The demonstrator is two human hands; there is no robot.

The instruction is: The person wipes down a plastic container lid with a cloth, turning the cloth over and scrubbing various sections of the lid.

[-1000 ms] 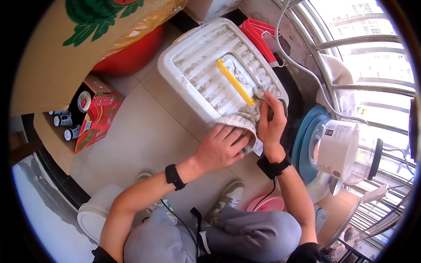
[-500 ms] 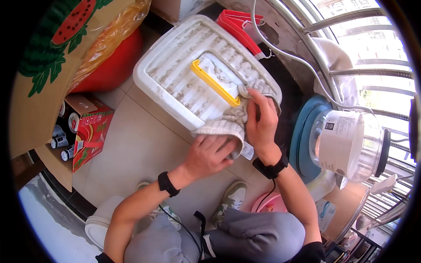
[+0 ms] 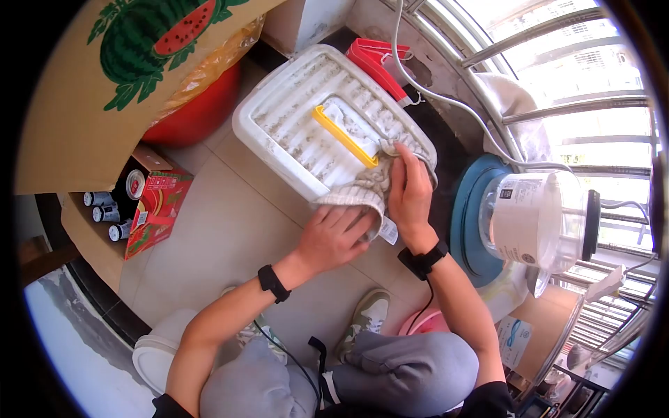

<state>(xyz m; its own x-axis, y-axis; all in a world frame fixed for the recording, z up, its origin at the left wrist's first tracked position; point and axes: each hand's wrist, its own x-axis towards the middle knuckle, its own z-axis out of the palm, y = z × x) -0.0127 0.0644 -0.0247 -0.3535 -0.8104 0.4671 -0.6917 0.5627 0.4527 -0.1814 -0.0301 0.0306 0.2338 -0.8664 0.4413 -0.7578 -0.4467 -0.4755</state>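
Note:
A white storage box (image 3: 279,139) with a ribbed, dirt-smudged lid and a yellow handle (image 3: 343,137) stands on the floor before me. Over its near right corner lies a bunched, greyish-beige cloth (image 3: 360,196), with a white label (image 3: 388,230) hanging from its edge. My left hand (image 3: 333,237) grips the cloth's near edge, its fingertips partly tucked under the fabric. My right hand (image 3: 411,191) pinches the cloth against the lid, to the right of the handle's lower end.
A red box of cans (image 3: 157,209) is at left, below a large watermelon-printed carton (image 3: 90,139) and a red tub (image 3: 198,104). To the right are a blue round lid (image 3: 474,209), a clear container (image 3: 540,223) and window bars. A pink basin (image 3: 426,322) sits near my feet.
The view has shifted slightly, so the box and surroundings sit differently in frame. Both hands stay on the cloth, in nearly the same place on the lid.

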